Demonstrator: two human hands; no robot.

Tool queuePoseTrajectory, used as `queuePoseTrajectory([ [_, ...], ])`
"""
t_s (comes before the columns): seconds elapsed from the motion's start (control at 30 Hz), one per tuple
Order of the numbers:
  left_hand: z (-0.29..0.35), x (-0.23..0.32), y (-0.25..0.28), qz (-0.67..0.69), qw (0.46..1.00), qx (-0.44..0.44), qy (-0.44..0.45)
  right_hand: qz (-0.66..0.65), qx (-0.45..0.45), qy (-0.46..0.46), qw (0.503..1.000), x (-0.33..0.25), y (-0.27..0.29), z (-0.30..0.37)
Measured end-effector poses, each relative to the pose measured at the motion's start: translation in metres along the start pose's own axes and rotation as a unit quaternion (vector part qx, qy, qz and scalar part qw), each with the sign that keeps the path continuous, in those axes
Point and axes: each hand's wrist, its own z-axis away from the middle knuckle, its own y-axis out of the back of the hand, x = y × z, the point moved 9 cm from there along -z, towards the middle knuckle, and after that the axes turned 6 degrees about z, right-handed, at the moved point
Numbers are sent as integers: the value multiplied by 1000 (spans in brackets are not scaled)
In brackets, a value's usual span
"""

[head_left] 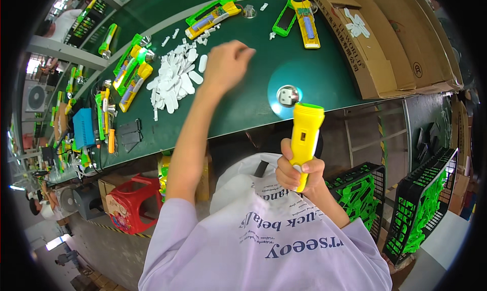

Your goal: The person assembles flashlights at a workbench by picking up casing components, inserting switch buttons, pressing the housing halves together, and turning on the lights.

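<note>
Wrapped around the lower handle of a yellow flashlight (306, 134) is my right hand (299, 172). The flashlight is held upright at the near edge of the table, its wide head up. My left hand (229, 64) is over the green table with its fingers curled closed; whatever they hold, if anything, is hidden. Beside it, to the left, lies a heap of white oval plastic pieces (175, 78). A round shiny reflector (288, 95) sits in a bright pool of light just beyond the flashlight's head.
Opened yellow-and-green flashlights (307, 25) lie along the table's far and left sides. A cardboard box (350, 52) stands at the right. Below are black crates (406, 210) of green parts and a red stool (133, 202). An orange-handled screwdriver (111, 140) lies near a blue bin (83, 128).
</note>
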Motion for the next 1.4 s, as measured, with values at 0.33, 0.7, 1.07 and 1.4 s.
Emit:
queuePoseTrajectory([
  [0.33,-79,-96,29,-224,974,-31,-22,32,18,99,994,-31,-8,9],
  [0.7,10,23,13,325,934,-80,121,0,48,96,994,-34,4,9],
  [1.07,108,133,-31,472,869,-149,-22,-14,15,69,997,-22,-1,6],
  [1.4,105,150,-13,387,909,-95,-123,0,11,64,998,-16,-6,11],
])
